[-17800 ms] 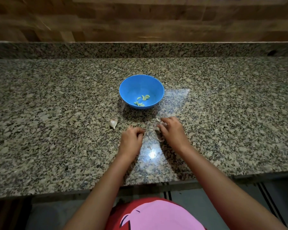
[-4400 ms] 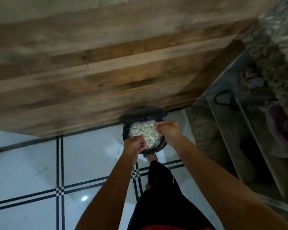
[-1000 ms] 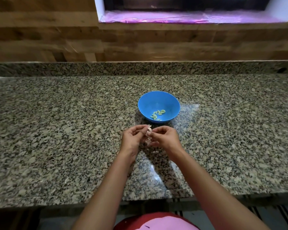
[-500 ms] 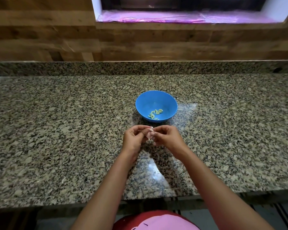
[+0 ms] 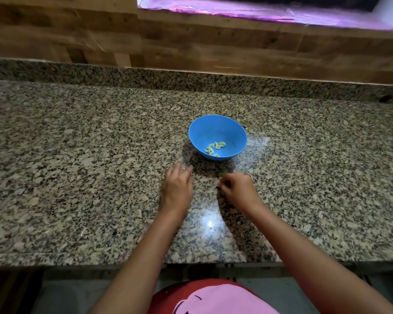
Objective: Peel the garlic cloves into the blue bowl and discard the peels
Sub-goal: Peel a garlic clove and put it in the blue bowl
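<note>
Garlic cloves (image 5: 214, 148) sit in blue bowl (image 5: 213, 129); just before it, left hand (image 5: 177, 189) spread, right hand (image 5: 238, 189) curled, hold unclear; sweeping could knock it.

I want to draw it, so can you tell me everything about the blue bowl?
The blue bowl is round, plain and smooth, likely plastic, standing upright on the speckled granite countertop. A few pale peeled garlic cloves lie at its bottom. Neither the left hand nor the right hand touches it; both are nearer the person.
</note>
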